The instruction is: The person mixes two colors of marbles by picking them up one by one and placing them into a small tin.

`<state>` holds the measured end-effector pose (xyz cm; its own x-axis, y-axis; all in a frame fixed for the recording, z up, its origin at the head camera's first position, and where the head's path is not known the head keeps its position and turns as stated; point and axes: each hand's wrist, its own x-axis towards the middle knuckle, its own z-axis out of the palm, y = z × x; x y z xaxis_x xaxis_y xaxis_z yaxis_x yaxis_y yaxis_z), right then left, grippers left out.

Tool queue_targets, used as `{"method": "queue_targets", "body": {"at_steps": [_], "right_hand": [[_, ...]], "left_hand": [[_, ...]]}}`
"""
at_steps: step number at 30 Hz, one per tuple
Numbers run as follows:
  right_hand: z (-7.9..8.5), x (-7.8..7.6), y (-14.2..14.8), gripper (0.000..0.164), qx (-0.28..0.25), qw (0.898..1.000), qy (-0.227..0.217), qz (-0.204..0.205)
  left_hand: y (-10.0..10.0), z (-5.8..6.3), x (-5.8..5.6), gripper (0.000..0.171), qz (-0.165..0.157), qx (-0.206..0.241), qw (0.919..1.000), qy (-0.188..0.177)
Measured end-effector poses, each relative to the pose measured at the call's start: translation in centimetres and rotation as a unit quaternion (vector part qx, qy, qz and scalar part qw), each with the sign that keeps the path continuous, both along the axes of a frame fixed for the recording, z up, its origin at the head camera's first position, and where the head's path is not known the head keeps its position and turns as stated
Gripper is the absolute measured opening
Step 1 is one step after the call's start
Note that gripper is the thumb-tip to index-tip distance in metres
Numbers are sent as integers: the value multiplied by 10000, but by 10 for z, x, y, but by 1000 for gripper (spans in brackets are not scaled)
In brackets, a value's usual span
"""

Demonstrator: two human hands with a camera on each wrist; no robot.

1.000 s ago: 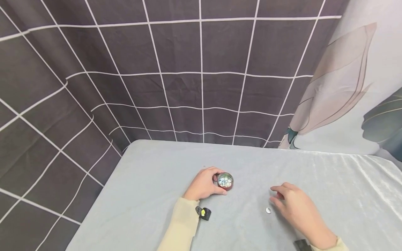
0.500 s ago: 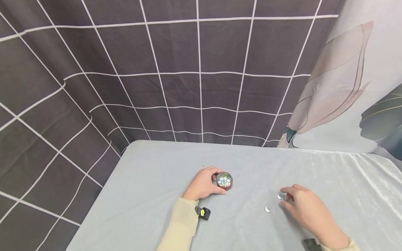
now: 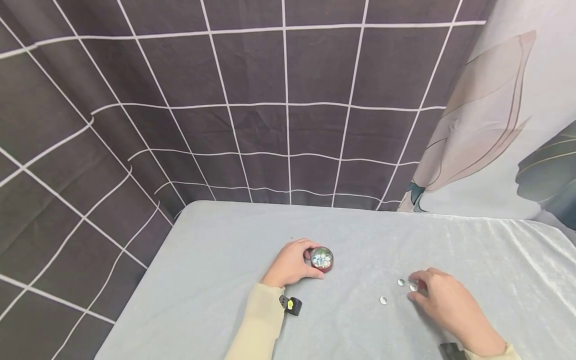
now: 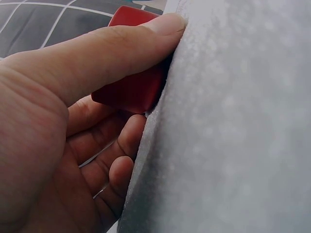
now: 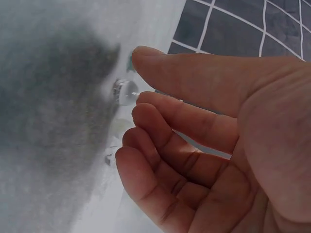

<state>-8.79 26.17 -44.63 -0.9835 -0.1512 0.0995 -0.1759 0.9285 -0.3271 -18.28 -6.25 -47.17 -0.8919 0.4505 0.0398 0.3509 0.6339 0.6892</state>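
Note:
In the head view my left hand (image 3: 292, 262) holds a small round red cup (image 3: 321, 267) on the cloth, thumb and fingers about its side. Several clear, shiny glass beads (image 3: 322, 259) show inside it. The left wrist view has the thumb along the cup's red wall (image 4: 129, 92), low against the cloth. To the right, my right hand (image 3: 443, 302) is low over the cloth, its thumb and forefinger parted around a clear glass bead (image 3: 413, 287). In the right wrist view that bead (image 5: 127, 92) lies just beyond the fingertips. Two more beads lie left of it, one close (image 3: 401, 282), one nearer me (image 3: 383, 300).
A pale grey velvety cloth (image 3: 234, 235) covers the table. Behind and to the left hangs a dark curtain (image 3: 252, 130) with a white grid. A pale leaf-patterned curtain (image 3: 490, 165) hangs at the right.
My right hand has shifted right in small steps. Two more beads have come to lie on the cloth along its path, beside the first. The left hand and cup have stayed put.

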Motion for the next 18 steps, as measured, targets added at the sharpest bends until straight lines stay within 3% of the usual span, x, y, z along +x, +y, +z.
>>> {"method": "queue_targets", "body": {"at_steps": [18], "right_hand": [[-8, -3, 7, 24, -36, 9994, -317, -109]], "left_hand": [[1, 1, 1, 60, 29, 6, 10000, -45]]}}
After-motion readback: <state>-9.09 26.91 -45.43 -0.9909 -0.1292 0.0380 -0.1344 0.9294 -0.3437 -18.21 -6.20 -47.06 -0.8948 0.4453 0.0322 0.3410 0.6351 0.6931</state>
